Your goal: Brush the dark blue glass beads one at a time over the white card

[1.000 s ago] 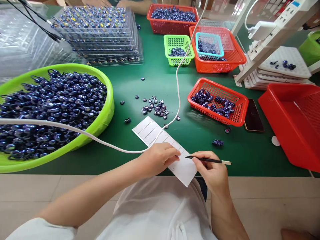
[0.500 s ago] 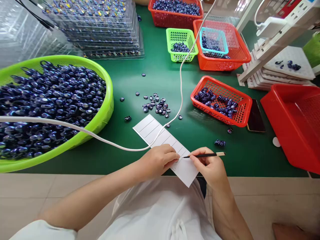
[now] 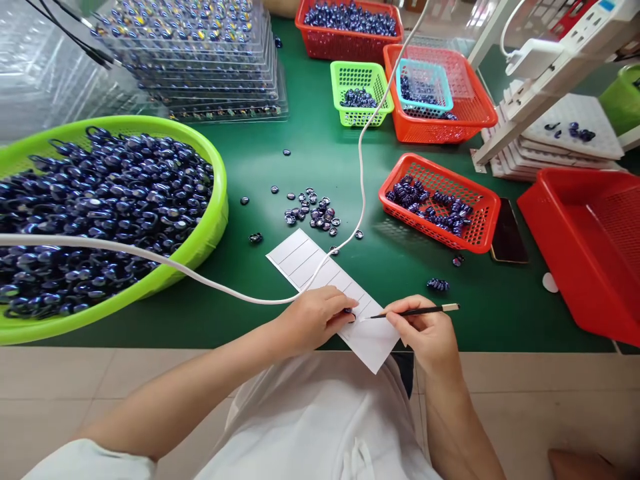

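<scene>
A white ruled sheet [image 3: 310, 260] lies slanted on the green table near its front edge. My left hand [image 3: 315, 317] rests on the sheet's near part, with a small dark bead [image 3: 349, 311] pinched at its fingertips. My right hand [image 3: 425, 333] grips thin black tweezers [image 3: 417, 311], whose tips point left at the sheet, just short of the left fingertips. A loose pile of dark blue beads [image 3: 313, 213] lies beyond the sheet.
A big lime basin [image 3: 213, 227] of dark blue pieces sits left, and a white cable [image 3: 361, 160] crosses the table. Red baskets [image 3: 480, 227], a green basket [image 3: 357, 83], stacked clear trays [image 3: 200, 60], a phone [image 3: 509, 232] and a large red bin [image 3: 585, 253] fill the back and right.
The tweezers have shifted slightly; their tips now sit lower and nearer my left fingertips, where a dark bead now shows. The sheet and my left hand have barely moved.
</scene>
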